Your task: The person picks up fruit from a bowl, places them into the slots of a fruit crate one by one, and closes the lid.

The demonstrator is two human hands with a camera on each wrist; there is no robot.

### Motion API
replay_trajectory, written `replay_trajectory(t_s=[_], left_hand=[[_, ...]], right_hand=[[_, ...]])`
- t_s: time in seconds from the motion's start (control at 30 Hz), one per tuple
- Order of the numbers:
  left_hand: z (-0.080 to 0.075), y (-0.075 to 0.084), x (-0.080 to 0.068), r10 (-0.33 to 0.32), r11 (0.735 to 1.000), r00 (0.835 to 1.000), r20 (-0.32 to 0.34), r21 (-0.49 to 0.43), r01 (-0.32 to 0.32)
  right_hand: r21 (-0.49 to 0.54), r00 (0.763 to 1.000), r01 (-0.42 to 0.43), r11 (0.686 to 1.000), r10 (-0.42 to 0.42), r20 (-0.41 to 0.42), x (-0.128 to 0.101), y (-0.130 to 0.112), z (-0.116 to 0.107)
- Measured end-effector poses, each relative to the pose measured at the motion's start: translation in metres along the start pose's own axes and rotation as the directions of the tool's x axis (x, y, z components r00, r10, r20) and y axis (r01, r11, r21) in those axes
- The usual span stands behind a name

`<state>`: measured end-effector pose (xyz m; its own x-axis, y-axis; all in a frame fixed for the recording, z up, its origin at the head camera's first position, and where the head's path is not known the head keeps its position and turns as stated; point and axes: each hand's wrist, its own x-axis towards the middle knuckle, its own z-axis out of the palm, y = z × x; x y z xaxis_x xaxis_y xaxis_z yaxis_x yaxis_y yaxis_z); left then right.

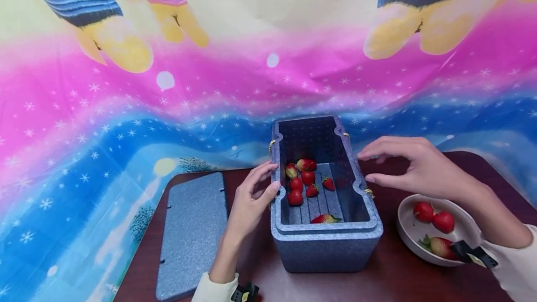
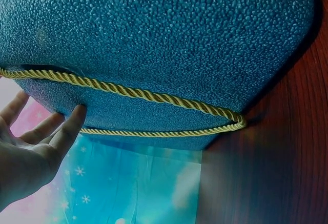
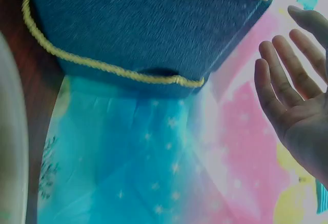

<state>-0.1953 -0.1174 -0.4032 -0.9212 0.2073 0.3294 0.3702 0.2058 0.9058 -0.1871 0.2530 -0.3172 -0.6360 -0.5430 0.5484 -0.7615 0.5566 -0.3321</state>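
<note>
A grey-blue foam box [image 1: 327, 254] stands lidless on the table, with several strawberries [image 1: 308, 178] on its ribbed floor. My left hand [image 1: 249, 202] is at the box's left rim, thumb and fingertips against the edge; in the left wrist view its fingers [image 2: 66, 129] are spread beside the wall, close to a gold rope handle [image 2: 154, 97]. Just off the right rim my right hand [image 1: 423, 167] hovers with thumb and fingers apart, holding nothing. The right wrist view shows that palm [image 3: 307, 124] beside the box wall, where another gold rope [image 3: 102, 66] hangs.
A pale bowl [image 1: 404, 237] with 3 strawberries sits right of the box, under my right forearm. The box's flat foam lid [image 1: 193, 232] lies at left on the dark wooden table [image 1: 302, 288]. A printed cloth [image 1: 235, 78] hangs close behind.
</note>
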Motion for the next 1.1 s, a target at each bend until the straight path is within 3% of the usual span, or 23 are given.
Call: replay_trajectory(t_s=[0.27,0.5,0.7,0.93,1.1], left_hand=[[0.000,0.000,0.000,0.003,1.000,1.000,-0.001,-0.012,-0.003],[0.000,0.000,0.000,0.001,1.000,1.000,-0.002,-0.018,-0.001],[0.000,0.000,0.000,0.000,1.000,1.000,-0.002,-0.017,0.000],[0.000,0.000,-0.001,-0.004,1.000,1.000,-0.001,-0.017,0.004],[0.000,0.001,0.000,-0.005,1.000,1.000,-0.002,-0.020,0.005]], right_hand=[[-0.091,0.993,-0.111,0.990,0.107,-0.041,-0.036,0.013,-0.012],[-0.149,0.981,-0.188,0.971,0.178,-0.081,-0.075,0.043,-0.010],[-0.219,0.978,-0.208,0.953,0.205,-0.039,-0.111,0.071,-0.001],[-0.302,0.957,-0.284,0.910,0.287,-0.036,-0.143,0.092,0.008],[-0.352,0.964,-0.261,0.899,0.263,-0.041,-0.153,0.099,0.013]])
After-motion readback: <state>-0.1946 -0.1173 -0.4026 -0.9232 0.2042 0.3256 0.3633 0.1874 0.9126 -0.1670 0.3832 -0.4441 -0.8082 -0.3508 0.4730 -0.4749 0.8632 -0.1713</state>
